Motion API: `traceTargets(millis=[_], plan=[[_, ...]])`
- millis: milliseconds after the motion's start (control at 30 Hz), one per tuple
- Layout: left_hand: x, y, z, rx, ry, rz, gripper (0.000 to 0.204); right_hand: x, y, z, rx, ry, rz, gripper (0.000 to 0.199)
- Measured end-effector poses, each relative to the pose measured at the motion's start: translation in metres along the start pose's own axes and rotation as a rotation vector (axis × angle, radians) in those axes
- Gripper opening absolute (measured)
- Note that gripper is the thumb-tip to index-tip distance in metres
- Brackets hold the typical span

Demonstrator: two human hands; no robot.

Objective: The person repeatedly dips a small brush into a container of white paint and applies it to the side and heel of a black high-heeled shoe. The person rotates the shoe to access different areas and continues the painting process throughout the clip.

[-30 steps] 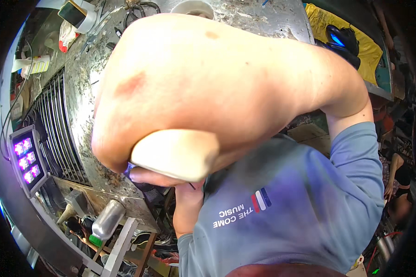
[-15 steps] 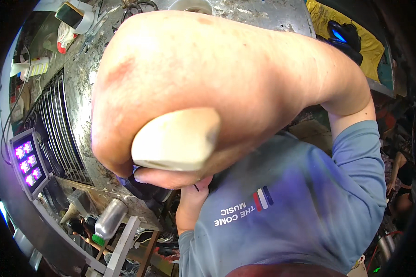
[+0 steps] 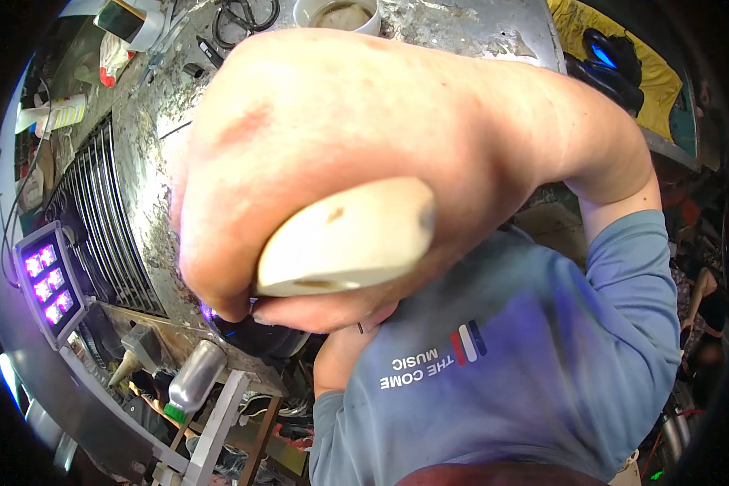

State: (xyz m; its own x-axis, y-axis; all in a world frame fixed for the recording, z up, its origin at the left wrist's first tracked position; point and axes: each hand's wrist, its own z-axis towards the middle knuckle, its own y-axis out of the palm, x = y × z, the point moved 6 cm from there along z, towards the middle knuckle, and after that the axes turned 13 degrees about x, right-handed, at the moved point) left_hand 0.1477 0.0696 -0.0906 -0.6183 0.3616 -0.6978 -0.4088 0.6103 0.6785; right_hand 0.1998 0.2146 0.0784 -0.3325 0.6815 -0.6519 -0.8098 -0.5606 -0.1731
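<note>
The cream blunt-ended block (image 3: 348, 239) was clasped within the curled right hand (image 3: 300, 146), presumably for firm control; the hidden left hand's state could not be told.

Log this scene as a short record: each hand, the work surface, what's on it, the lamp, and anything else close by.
Right hand: closed around a smooth cream-coloured block with rounded edges
Left hand: hidden behind the right; only part of the bare left arm shows
Surface: worn grey metal-looking tabletop
On it: white round bowl, partly cut off at the top edge
Lamp: grey-framed rectangular panel with six lit purple-white cells
Nearby, lower left: silver metal-looking bottle with a green cap
</note>
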Motion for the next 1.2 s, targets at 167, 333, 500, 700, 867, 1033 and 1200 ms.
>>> traceTargets(millis=[167, 333, 500, 700, 867, 1033, 1200], plan=[[-0.004, 0.002, 0.004, -0.084, -0.048, 0.000, 0.035, 0.004, -0.001, -0.006, -0.004, 0.021, 0.038, 0.019], [-0.006, 0.002, 0.006, -0.143, -0.114, -0.012, 0.034, 0.001, -0.004, -0.007, -0.059, 0.047, 0.059, 0.018], [-0.008, 0.002, 0.006, -0.177, -0.142, -0.006, 0.032, -0.003, -0.005, -0.008, -0.146, 0.121, 0.077, 0.018], [-0.011, 0.003, 0.010, -0.209, -0.179, -0.004, 0.033, 0.005, -0.001, -0.021, 0.060, -0.006, 0.238, 0.015], [-0.017, 0.008, 0.015, -0.347, -0.244, -0.151, 0.036, 0.008, -0.003, -0.029, 0.062, -0.069, 0.276, 0.011], [-0.041, 0.011, 0.026, -0.606, -0.234, -0.454, 0.037, 0.007, 0.001, -0.028, 0.054, -0.136, 0.315, 0.012], [-0.014, 0.008, 0.010, -0.188, -0.287, 0.014, 0.039, 0.010, -0.001, -0.031, 0.104, -0.129, 0.362, 0.013]])
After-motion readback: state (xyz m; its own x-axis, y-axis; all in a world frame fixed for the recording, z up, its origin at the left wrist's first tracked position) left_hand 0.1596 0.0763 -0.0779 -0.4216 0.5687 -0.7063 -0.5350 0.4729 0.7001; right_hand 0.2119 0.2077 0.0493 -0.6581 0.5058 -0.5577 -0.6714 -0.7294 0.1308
